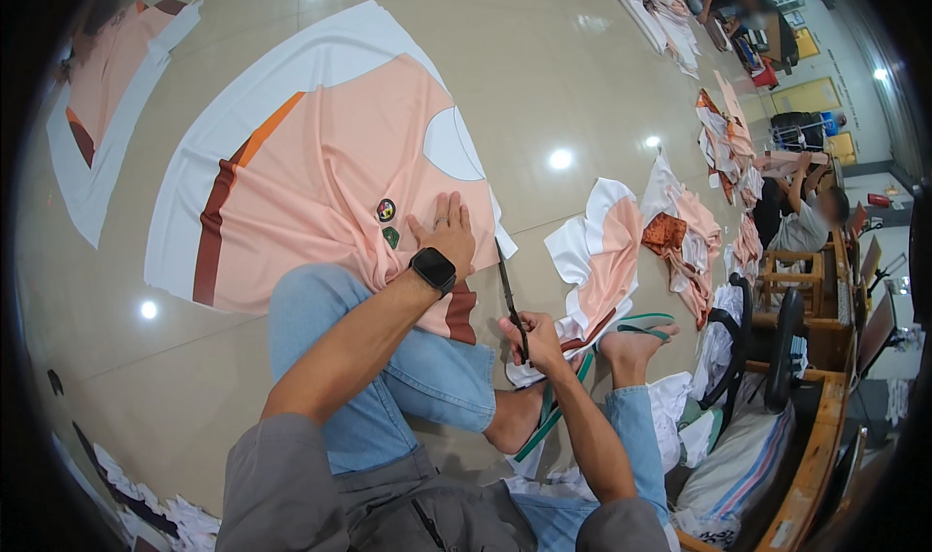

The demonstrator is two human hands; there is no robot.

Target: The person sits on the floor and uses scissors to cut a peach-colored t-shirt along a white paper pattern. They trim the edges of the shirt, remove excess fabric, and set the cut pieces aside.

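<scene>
A large piece of peach fabric with white margins, brown and orange stripes and two small emblems lies spread on the floor, partly wrinkled. My left hand, wearing a watch, presses flat on it with fingers stretched out, right of the emblems. My right hand grips black-handled scissors, whose long blades point up to the fabric's right edge near a thin white strip. Beside the scissors lies a cut peach and white piece.
More fabric pieces lie at the right and another at upper left. My bent legs border the fabric. Wooden furniture and a white sack stand at right; two other people sit farther off.
</scene>
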